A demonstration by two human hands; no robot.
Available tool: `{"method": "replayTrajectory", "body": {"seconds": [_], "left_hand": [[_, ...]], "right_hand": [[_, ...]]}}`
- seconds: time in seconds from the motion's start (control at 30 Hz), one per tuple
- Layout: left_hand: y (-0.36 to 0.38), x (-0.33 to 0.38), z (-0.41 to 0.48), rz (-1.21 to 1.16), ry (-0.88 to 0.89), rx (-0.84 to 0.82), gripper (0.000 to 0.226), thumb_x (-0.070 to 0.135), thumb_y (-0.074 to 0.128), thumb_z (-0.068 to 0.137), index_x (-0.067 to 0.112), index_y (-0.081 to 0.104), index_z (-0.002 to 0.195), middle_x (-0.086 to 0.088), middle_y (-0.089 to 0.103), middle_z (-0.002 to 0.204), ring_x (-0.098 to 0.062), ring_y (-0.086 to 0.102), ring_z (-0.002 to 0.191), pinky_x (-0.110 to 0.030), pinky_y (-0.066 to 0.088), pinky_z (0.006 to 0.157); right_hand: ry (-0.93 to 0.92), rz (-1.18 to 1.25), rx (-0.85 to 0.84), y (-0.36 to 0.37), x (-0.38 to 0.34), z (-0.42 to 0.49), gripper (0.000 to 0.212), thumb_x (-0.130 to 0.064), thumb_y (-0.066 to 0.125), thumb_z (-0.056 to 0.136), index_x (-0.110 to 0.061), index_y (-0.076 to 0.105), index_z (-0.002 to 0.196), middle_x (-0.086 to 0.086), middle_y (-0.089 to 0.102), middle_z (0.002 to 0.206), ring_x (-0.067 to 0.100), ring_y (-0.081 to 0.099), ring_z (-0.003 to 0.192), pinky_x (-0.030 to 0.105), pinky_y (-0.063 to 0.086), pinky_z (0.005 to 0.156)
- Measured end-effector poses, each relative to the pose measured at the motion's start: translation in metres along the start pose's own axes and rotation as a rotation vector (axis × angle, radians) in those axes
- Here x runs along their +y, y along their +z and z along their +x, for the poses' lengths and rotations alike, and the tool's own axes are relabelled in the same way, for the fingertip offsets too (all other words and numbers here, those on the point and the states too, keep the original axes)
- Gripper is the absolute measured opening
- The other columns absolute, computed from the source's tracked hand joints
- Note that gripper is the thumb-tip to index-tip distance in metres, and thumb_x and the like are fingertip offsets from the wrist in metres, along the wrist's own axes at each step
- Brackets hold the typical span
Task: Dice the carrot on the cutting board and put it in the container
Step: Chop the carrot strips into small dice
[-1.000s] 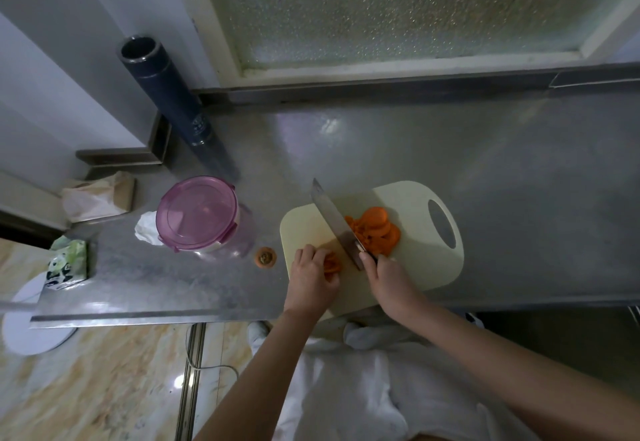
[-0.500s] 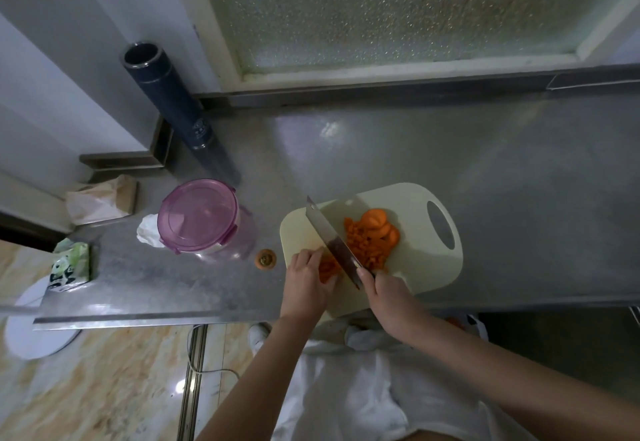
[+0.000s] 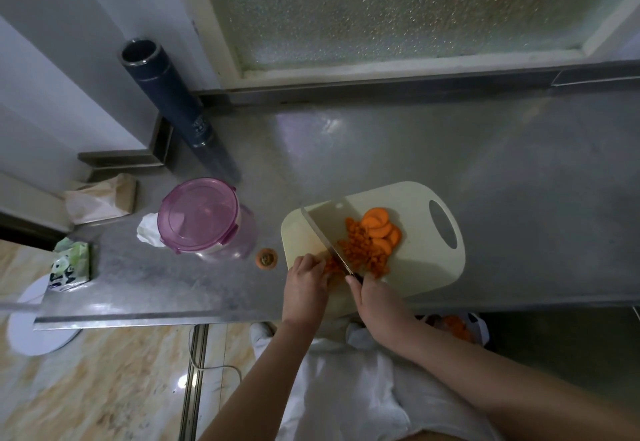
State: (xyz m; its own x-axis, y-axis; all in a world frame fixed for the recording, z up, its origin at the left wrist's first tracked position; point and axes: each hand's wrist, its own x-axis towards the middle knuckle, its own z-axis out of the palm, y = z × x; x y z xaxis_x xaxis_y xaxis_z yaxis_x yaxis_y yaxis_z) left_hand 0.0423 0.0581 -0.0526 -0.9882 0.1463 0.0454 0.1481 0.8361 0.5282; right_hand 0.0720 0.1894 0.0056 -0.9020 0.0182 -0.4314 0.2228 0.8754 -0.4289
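Carrot remnant pinned under curled left hand just left of knife, right hand clenched on its handle, blade's long axis slanting away across cutting board.

Single head view; steeply down, close over cutting board

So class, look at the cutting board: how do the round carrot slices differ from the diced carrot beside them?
The carrot slices are broad, flat discs that overlap; the diced carrot is small chunks in a loose heap. The slices lie toward the board's handle hole, while the diced carrot lies right beside the knife. Both are orange and sit on the cutting board.
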Motion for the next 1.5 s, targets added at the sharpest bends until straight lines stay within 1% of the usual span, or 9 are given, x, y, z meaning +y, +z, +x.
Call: {"method": "replayTrajectory", "body": {"seconds": [0.2, 0.37, 0.6, 0.83, 0.9, 1.0, 1.07, 1.27, 1.5], "left_hand": [[-0.001, 0.000, 0.000, -0.018, -0.007, -0.036, 0.009, 0.006, 0.076, 0.070, 0.008, 0.071, 0.078, -0.005, 0.059, 0.076, -0.024, 0.057, 0.071, -0.030, 0.051, 0.060], [-0.003, -0.002, 0.001, 0.001, 0.021, -0.035, 0.013, 0.010, 0.072, 0.078, 0.008, 0.072, 0.090, -0.006, 0.059, 0.082, -0.025, 0.057, 0.077, -0.035, 0.053, 0.068], [-0.010, -0.009, 0.000, 0.068, 0.050, -0.083, 0.034, 0.029, 0.049, 0.095, 0.016, 0.058, 0.125, -0.003, 0.058, 0.112, -0.024, 0.051, 0.107, -0.029, 0.034, 0.095], [-0.004, -0.010, -0.011, 0.156, 0.053, -0.127, 0.060, 0.036, 0.065, 0.083, 0.006, 0.049, 0.133, -0.011, 0.051, 0.133, -0.029, 0.043, 0.127, -0.043, 0.028, 0.111], [-0.002, -0.009, -0.012, 0.147, 0.047, -0.157, 0.060, 0.030, 0.067, 0.081, 0.005, 0.048, 0.133, -0.011, 0.051, 0.129, -0.029, 0.045, 0.122, -0.041, 0.033, 0.108], [0.001, -0.007, -0.012, 0.151, 0.080, -0.093, 0.057, 0.013, 0.080, 0.066, 0.000, 0.060, 0.118, -0.014, 0.061, 0.106, -0.032, 0.060, 0.097, -0.043, 0.053, 0.086], [0.003, -0.005, -0.013, 0.159, 0.108, -0.027, 0.054, 0.007, 0.084, 0.059, -0.001, 0.064, 0.109, -0.013, 0.063, 0.096, -0.030, 0.062, 0.086, -0.039, 0.056, 0.076], [0.014, -0.005, -0.015, 0.216, 0.144, 0.072, 0.050, 0.004, 0.083, 0.059, -0.001, 0.064, 0.106, -0.013, 0.062, 0.094, -0.025, 0.055, 0.088, -0.033, 0.056, 0.073], [0.022, -0.007, -0.017, 0.236, 0.120, 0.067, 0.051, 0.004, 0.082, 0.060, 0.001, 0.064, 0.108, -0.011, 0.061, 0.095, -0.019, 0.043, 0.091, -0.031, 0.053, 0.078]], "right_hand": [[-0.027, 0.046, 0.052, 0.003, 0.002, 0.013, 0.048, -0.043, 0.025, 0.100, -0.006, 0.054, 0.103, 0.014, 0.067, 0.095, 0.030, 0.065, 0.085, 0.033, 0.045, 0.064], [-0.003, 0.151, 0.048, -0.005, 0.010, 0.022, 0.047, -0.036, 0.030, 0.101, 0.002, 0.058, 0.104, 0.023, 0.066, 0.098, 0.036, 0.063, 0.092, 0.035, 0.043, 0.074], [0.035, 0.251, 0.060, -0.016, 0.018, 0.019, 0.047, -0.038, 0.032, 0.100, 0.000, 0.060, 0.097, 0.023, 0.064, 0.094, 0.036, 0.059, 0.091, 0.032, 0.038, 0.070], [-0.025, 0.221, 0.024, -0.020, 0.016, 0.010, 0.048, -0.041, 0.029, 0.100, -0.003, 0.060, 0.095, 0.018, 0.065, 0.090, 0.032, 0.060, 0.087, 0.032, 0.038, 0.068], [-0.036, 0.219, 0.017, -0.020, 0.015, 0.006, 0.048, -0.040, 0.029, 0.100, -0.004, 0.059, 0.093, 0.018, 0.065, 0.090, 0.032, 0.061, 0.087, 0.031, 0.039, 0.069], [-0.038, 0.191, 0.019, -0.019, 0.013, 0.003, 0.049, -0.040, 0.030, 0.101, -0.001, 0.060, 0.098, 0.020, 0.065, 0.096, 0.034, 0.060, 0.092, 0.032, 0.038, 0.070], [-0.032, 0.169, 0.011, -0.018, 0.013, 0.002, 0.050, -0.040, 0.029, 0.100, -0.001, 0.060, 0.099, 0.020, 0.065, 0.098, 0.034, 0.060, 0.094, 0.032, 0.039, 0.072], [-0.029, 0.164, -0.022, -0.011, 0.014, 0.000, 0.050, -0.042, 0.027, 0.100, -0.004, 0.060, 0.100, 0.016, 0.066, 0.098, 0.029, 0.061, 0.092, 0.029, 0.040, 0.072], [-0.017, 0.059, -0.044, -0.003, 0.004, -0.003, 0.049, -0.042, 0.022, 0.101, -0.005, 0.053, 0.110, 0.015, 0.064, 0.104, 0.029, 0.061, 0.097, 0.032, 0.044, 0.077]]}}
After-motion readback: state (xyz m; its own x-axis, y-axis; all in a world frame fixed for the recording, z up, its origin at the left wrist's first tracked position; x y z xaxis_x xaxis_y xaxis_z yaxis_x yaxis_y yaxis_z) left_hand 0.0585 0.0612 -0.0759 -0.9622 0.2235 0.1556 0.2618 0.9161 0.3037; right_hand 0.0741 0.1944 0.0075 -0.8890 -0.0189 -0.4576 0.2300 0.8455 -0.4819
